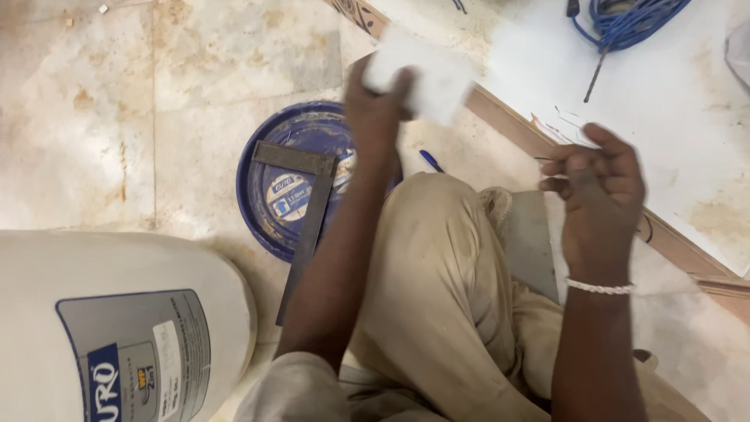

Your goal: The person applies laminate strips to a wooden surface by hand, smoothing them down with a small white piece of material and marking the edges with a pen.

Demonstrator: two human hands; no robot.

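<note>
Far to the left of the left hand (375, 98), at the lower corner of the view, a large white bucket (117, 320) with a grey and blue label is seen lying on the stained, pale stone floor (86, 117). Just below and left of that hand, a round blue lid (269, 195) is laid flat on the floor, and a dark metal square (306, 205) is rested across it, its long arm reaching down past the lid's rim. The left hand itself is raised above the lid and is closed around a white, blurred object (422, 78), perhaps a cloth or a block, which is gripped between thumb and fingers; its exact kind cannot be told. Below the hand, a short blue pen-like piece (430, 160) is seen on the floor beside the bent knee in tan trousers (437, 289). Between the two hands, a flat grey sheet (531, 242) is laid by the leg. The right hand (598, 195) is held up with its back to the camera, the fingers curled loosely inward into a narrow, half-closed shape; whether anything thin is pinched in them cannot be told. A white beaded bracelet (600, 287) is worn at its wrist. Above and to the right of this hand, a white board (687, 141) with a wooden edge is laid, and a coil of blue cable (625, 22) is rested on its far end.
</note>
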